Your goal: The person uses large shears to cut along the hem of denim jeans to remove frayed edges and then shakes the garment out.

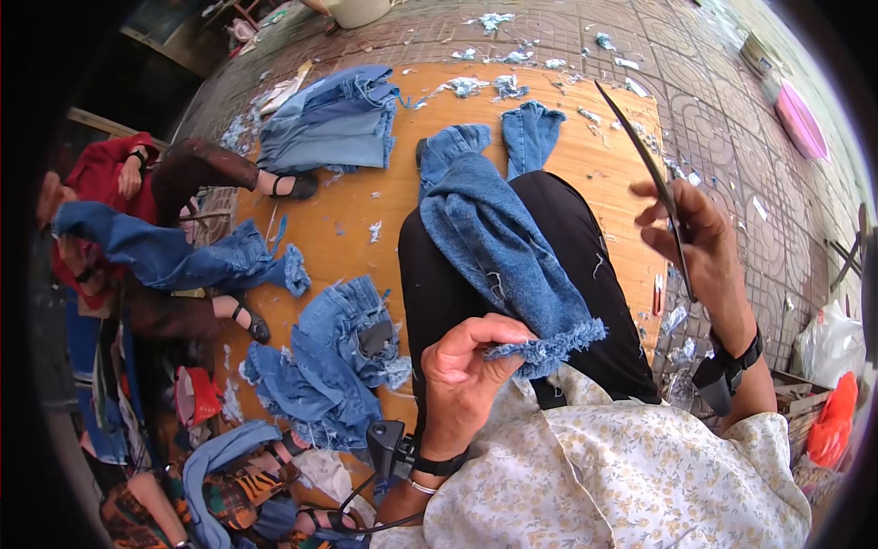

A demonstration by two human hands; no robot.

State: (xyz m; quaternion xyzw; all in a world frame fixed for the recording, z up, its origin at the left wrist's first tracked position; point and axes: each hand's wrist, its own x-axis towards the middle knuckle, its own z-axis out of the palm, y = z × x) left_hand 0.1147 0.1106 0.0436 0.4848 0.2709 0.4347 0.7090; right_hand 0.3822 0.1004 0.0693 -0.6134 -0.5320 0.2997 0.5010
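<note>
Your left hand [466, 375] pinches the frayed hem [560, 347] between thumb and fingers at the near end of the denim leg [494, 242] lying along your lap, while your right hand [712, 236], raised to the right of that leg, grips a long dark blade [660, 174], its fingers partly spread. Right of the leg lies a small red tool [658, 295]; left of it, a crumpled denim piece [315, 366] rests on the wooden board [357, 206]. Beyond that side, folded denim [329, 128] lies far-left of the leg, and a co-worker in red [105, 169] sits farther left.
</note>
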